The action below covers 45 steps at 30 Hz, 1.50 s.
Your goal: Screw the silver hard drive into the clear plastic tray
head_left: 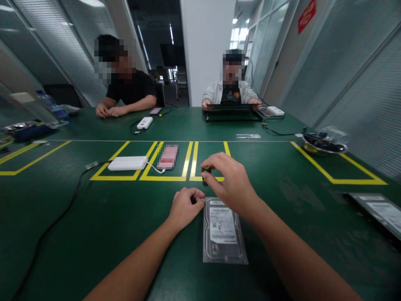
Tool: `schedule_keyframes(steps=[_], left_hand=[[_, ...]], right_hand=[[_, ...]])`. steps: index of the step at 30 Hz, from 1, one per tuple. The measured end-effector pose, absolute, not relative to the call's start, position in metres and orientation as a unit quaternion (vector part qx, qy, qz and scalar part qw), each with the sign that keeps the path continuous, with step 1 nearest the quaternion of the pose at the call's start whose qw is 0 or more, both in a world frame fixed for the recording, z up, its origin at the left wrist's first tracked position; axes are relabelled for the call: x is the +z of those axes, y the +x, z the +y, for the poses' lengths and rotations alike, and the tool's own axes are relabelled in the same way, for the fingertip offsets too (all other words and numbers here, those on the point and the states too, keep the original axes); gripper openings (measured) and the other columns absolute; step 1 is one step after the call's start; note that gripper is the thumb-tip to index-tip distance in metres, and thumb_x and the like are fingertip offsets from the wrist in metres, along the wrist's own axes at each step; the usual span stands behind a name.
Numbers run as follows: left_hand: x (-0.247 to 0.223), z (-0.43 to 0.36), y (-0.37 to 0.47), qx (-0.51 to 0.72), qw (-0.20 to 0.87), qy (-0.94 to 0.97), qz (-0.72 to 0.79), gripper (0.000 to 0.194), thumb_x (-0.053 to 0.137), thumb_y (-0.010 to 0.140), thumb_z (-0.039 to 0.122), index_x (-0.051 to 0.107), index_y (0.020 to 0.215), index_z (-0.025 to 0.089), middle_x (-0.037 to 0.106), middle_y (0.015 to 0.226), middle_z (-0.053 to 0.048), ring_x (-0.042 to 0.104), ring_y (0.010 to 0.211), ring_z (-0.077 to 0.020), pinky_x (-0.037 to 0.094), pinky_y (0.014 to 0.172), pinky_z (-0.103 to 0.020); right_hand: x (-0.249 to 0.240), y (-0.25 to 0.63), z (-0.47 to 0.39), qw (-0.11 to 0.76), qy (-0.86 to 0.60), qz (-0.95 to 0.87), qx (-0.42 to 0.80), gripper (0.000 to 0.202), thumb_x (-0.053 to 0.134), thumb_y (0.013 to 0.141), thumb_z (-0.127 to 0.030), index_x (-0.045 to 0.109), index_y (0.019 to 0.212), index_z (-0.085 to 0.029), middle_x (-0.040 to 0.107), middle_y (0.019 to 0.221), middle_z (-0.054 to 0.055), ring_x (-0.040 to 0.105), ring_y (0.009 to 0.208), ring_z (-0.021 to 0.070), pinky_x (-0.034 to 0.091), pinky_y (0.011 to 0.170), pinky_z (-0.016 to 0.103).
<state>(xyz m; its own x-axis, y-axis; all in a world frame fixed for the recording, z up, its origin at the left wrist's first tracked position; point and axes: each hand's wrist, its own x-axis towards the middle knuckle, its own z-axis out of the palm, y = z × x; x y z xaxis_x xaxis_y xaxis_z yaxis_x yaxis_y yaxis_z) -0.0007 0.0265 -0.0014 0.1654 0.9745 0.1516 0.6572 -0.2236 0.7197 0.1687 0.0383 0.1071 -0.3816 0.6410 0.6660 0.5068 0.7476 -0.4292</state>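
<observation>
Hard drive (222,228) lies label-up at lower centre, the left hand (185,209) by its upper-left corner, seemingly for steadiness, grip unclear, the right hand (233,179) pinching a screwdriver (205,170) upright for control.

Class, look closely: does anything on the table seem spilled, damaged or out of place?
A pale, smudgy patch marks the green table right of the central hard drive, breaking the surface's even colour. Otherwise, nothing looks spilled or damaged.
</observation>
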Motion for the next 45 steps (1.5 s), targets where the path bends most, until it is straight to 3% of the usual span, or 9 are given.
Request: schedule_keyframes(steps=[3,9,14,17,21,26,32,45], left_hand=[[-0.0009,0.0264,-0.0004,0.309,0.254,0.719,0.568,0.007,0.062,0.076,0.018,0.069,0.078,0.019,0.066,0.068,0.003,0.058,0.070,-0.0160,0.039,0.069,-0.027],[-0.0005,0.0259,-0.0006,0.311,0.258,0.718,0.567,0.009,0.061,0.078,0.020,0.069,0.080,0.019,0.068,0.071,0.001,0.060,0.071,-0.0164,0.041,0.070,-0.027],[0.0002,0.0258,-0.0006,0.312,0.255,0.719,0.566,0.007,0.062,0.077,0.019,0.069,0.076,0.019,0.066,0.068,0.002,0.059,0.069,-0.0156,0.040,0.069,-0.027],[0.0010,0.0255,-0.0001,0.313,0.250,0.719,0.568,0.007,0.062,0.077,0.019,0.069,0.076,0.019,0.066,0.068,0.002,0.058,0.070,-0.0159,0.040,0.069,-0.027],[0.0005,0.0256,-0.0002,0.313,0.251,0.719,0.567,0.007,0.063,0.077,0.018,0.069,0.078,0.019,0.067,0.070,0.002,0.059,0.071,-0.0161,0.040,0.070,-0.027],[-0.0018,0.0266,-0.0009,0.311,0.249,0.722,0.566,0.007,0.063,0.077,0.019,0.069,0.076,0.019,0.066,0.067,0.003,0.058,0.068,-0.0155,0.040,0.070,-0.027],[-0.0018,0.0262,-0.0007,0.312,0.247,0.721,0.567,0.008,0.063,0.077,0.019,0.070,0.081,0.019,0.067,0.071,0.002,0.059,0.073,-0.0169,0.041,0.071,-0.027],[-0.0010,0.0258,-0.0009,0.313,0.244,0.724,0.563,0.006,0.063,0.077,0.019,0.069,0.078,0.019,0.066,0.068,0.003,0.058,0.070,-0.0160,0.039,0.069,-0.027]], right_hand=[[0.1061,0.1679,0.0383,0.436,-0.330,-0.834,0.076,0.025,0.056,0.085,-0.008,0.063,0.108,-0.014,0.067,0.107,0.008,0.060,0.098,0.0184,0.047,0.089,0.034],[0.1057,0.1681,0.0382,0.437,-0.349,-0.824,0.086,0.012,0.063,0.085,-0.015,0.064,0.098,-0.016,0.064,0.096,0.005,0.059,0.091,0.0167,0.048,0.081,0.030],[0.1052,0.1686,0.0383,0.435,-0.329,-0.834,0.082,0.026,0.054,0.084,-0.008,0.063,0.107,-0.016,0.068,0.109,0.006,0.061,0.102,0.0191,0.048,0.092,0.036],[0.1055,0.1677,0.0386,0.442,-0.325,-0.831,0.087,0.023,0.057,0.084,-0.011,0.064,0.106,-0.017,0.066,0.115,0.008,0.060,0.109,0.0196,0.047,0.095,0.037],[0.1072,0.1674,0.0388,0.448,-0.329,-0.827,0.087,0.014,0.060,0.086,-0.015,0.064,0.100,-0.017,0.067,0.108,0.008,0.061,0.103,0.0196,0.049,0.090,0.036],[0.1067,0.1683,0.0384,0.447,-0.326,-0.829,0.078,0.024,0.052,0.086,-0.009,0.064,0.105,-0.015,0.068,0.113,0.008,0.062,0.108,0.0193,0.048,0.096,0.037],[0.1082,0.1680,0.0371,0.438,-0.349,-0.825,0.077,0.016,0.057,0.085,-0.013,0.064,0.099,-0.016,0.066,0.100,0.007,0.061,0.095,0.0192,0.049,0.084,0.034],[0.1101,0.1682,0.0354,0.433,-0.348,-0.827,0.081,0.015,0.060,0.087,-0.014,0.064,0.101,-0.014,0.065,0.101,0.008,0.059,0.096,0.0188,0.048,0.085,0.032]])
